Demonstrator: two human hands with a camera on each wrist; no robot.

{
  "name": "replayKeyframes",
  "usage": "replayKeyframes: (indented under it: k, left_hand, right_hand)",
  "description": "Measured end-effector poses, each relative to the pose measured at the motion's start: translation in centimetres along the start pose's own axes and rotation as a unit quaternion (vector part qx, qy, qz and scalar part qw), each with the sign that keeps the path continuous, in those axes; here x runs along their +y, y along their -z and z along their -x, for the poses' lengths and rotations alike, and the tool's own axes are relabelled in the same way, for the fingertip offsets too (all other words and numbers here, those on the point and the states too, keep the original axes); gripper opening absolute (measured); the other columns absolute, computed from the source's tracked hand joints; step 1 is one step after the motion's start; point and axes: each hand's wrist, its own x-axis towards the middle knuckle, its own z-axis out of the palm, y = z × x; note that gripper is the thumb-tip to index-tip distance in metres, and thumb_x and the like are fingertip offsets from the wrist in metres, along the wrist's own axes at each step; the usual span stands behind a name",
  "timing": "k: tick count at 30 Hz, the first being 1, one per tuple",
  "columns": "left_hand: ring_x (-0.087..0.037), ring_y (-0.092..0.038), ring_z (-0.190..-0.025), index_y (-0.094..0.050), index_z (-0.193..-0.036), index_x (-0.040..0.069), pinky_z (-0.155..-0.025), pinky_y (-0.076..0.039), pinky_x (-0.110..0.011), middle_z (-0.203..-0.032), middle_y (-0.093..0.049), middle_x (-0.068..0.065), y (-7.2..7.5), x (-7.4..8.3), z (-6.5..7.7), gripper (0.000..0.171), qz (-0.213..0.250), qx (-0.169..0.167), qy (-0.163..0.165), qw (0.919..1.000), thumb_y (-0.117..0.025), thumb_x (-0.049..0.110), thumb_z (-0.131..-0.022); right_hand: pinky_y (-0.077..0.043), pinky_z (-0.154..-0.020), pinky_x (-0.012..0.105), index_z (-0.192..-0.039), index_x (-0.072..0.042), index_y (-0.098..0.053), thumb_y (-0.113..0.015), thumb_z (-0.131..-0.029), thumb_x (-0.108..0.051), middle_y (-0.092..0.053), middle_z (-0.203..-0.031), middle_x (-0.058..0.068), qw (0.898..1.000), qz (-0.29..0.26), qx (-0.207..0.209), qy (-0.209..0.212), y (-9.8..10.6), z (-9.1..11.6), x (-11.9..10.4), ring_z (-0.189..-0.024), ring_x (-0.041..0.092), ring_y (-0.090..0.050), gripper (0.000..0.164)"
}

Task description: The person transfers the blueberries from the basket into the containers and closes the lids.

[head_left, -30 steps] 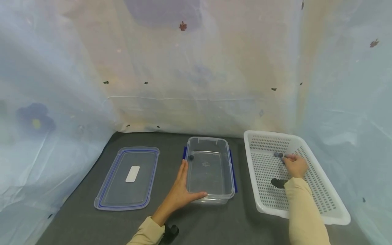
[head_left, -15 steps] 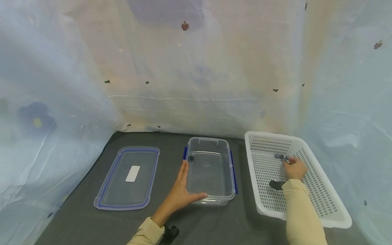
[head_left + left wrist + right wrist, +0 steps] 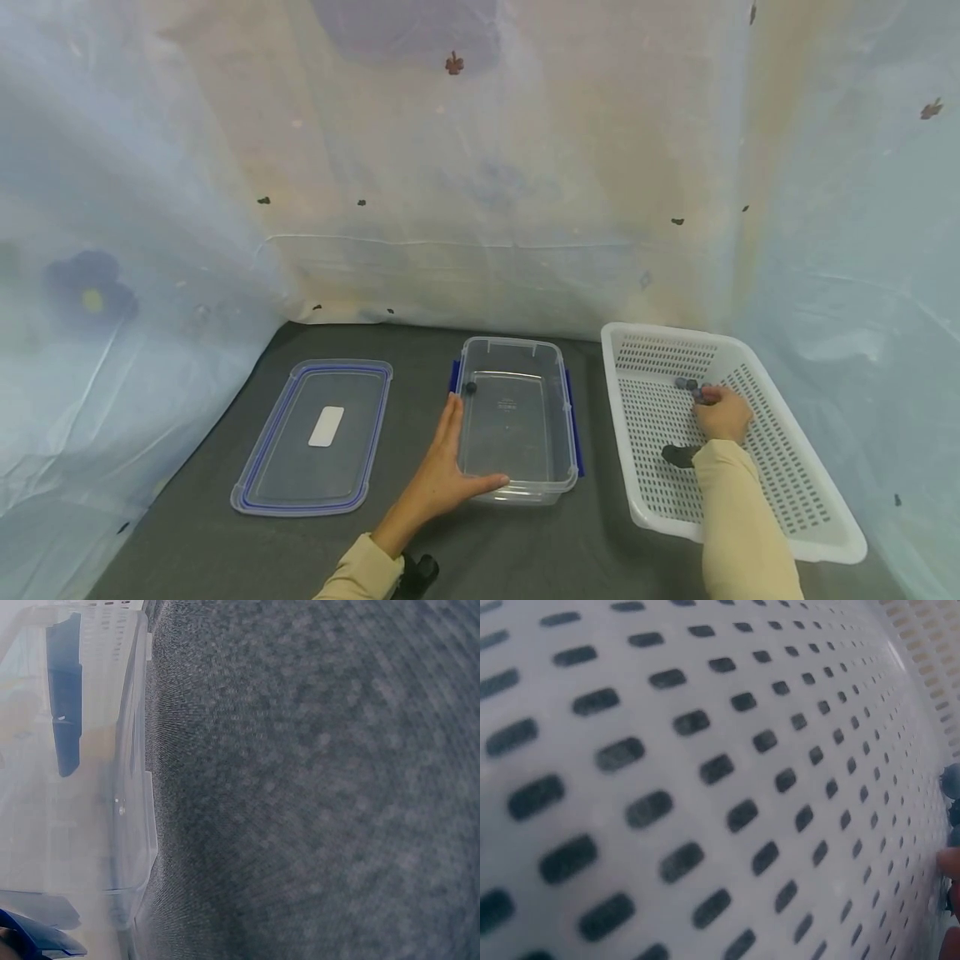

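Observation:
My left hand (image 3: 442, 471) rests with straight fingers along the left side of a clear plastic food container (image 3: 517, 433), its thumb at the near rim. One dark blueberry (image 3: 471, 387) lies inside the container near its left wall. Inside a white perforated basket (image 3: 652, 492), my right hand (image 3: 723, 414) reaches down to several blueberries (image 3: 686, 383). In the right wrist view, a blueberry (image 3: 952, 900) shows between fingertips (image 3: 949, 862) at the right edge, pinched there; other blueberries (image 3: 952, 781) lie just beyond. Most of that hand is out of the wrist view.
A clear lid (image 3: 288, 462) with a blue seal and a white label lies left of the container. Blue side clips (image 3: 574, 433) flank the container. Patterned sheeting (image 3: 480, 208) encloses the grey work surface (image 3: 585, 542) at the back and sides.
My right hand has shifted slightly at the blueberries, and more of them show beside its fingertips. The left hand stays at the container.

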Motion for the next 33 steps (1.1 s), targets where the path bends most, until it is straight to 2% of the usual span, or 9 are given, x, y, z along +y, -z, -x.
replayKeyframes:
  k: [5,13,20,23,27,30,33]
  left_hand:
    - [-0.035,-0.011,-0.143,-0.004,-0.157,0.011,-0.106,-0.023,-0.061,-0.162,0.003,-0.007,-0.1,-0.1,0.0,0.128,-0.001,0.002,-0.003,1.0,-0.083,0.057,-0.067]
    - [-0.037,-0.011,-0.143,-0.004,-0.157,0.011,-0.105,-0.024,-0.063,-0.162,0.003,-0.008,-0.1,-0.1,0.0,0.129,-0.006,0.003,0.001,1.0,-0.082,0.059,-0.066]
    - [-0.037,-0.012,-0.143,-0.004,-0.157,0.011,-0.105,-0.024,-0.063,-0.162,0.003,-0.009,0.0,-0.1,-0.1,0.129,-0.008,-0.001,0.006,0.9999,-0.082,0.06,-0.066]
    - [-0.038,-0.013,-0.142,-0.004,-0.157,0.011,-0.104,-0.025,-0.064,-0.162,0.002,-0.01,0.1,-0.1,-0.1,0.128,-0.01,-0.001,0.005,0.9999,-0.082,0.059,-0.067]
    - [-0.039,-0.014,-0.142,-0.004,-0.157,0.011,-0.103,-0.026,-0.064,-0.162,0.002,-0.01,0.1,0.0,-0.1,0.128,-0.012,-0.001,0.004,0.9999,-0.082,0.059,-0.067]
    - [-0.039,-0.013,-0.142,-0.004,-0.157,0.011,-0.104,-0.026,-0.063,-0.162,0.002,-0.01,0.0,0.0,0.0,0.128,-0.01,-0.001,0.003,0.9999,-0.082,0.059,-0.067]
    - [-0.039,-0.013,-0.142,-0.005,-0.157,0.01,-0.104,-0.025,-0.064,-0.162,0.002,-0.01,-0.1,0.0,-0.1,0.128,-0.007,-0.001,0.001,1.0,-0.082,0.058,-0.067]
  right_hand:
    - [-0.032,-0.102,0.054,-0.119,0.009,-0.058,-0.06,-0.083,0.004,-0.057,-0.117,0.029,1.0,-0.001,0.001,-0.011,0.0,0.1,-0.1,-0.113,0.043,-0.049,0.036]
    - [-0.031,-0.103,0.055,-0.123,0.009,-0.056,-0.059,-0.086,-0.002,-0.056,-0.122,0.029,0.999,-0.034,-0.003,-0.025,0.3,0.1,-0.5,-0.119,0.043,-0.044,0.039]
    - [-0.018,-0.107,0.056,-0.121,0.01,-0.057,-0.061,-0.089,-0.008,-0.057,-0.12,0.029,0.998,-0.064,0.016,-0.003,0.5,-0.2,-1.3,-0.122,0.044,-0.04,0.037]
    - [-0.022,-0.106,0.054,-0.119,0.01,-0.059,-0.062,-0.09,-0.009,-0.058,-0.118,0.03,0.996,-0.08,0.029,0.015,0.7,-0.4,-1.8,-0.118,0.043,-0.044,0.035]
    - [-0.043,-0.087,0.042,-0.121,0.007,-0.06,-0.063,-0.091,-0.013,-0.059,-0.119,0.026,0.995,-0.09,0.038,0.016,1.2,-0.7,-2.9,-0.109,0.038,-0.054,0.036]
    - [-0.043,-0.073,0.03,-0.122,0.004,-0.061,-0.064,-0.092,-0.016,-0.061,-0.119,0.022,0.994,-0.095,0.048,0.022,1.6,-0.9,-3.7,-0.105,0.033,-0.057,0.036]
    - [-0.041,-0.076,0.029,-0.12,0.003,-0.064,-0.067,-0.091,-0.018,-0.064,-0.118,0.021,0.991,-0.108,0.067,0.039,2.0,-1.1,-4.3,-0.106,0.031,-0.055,0.036]
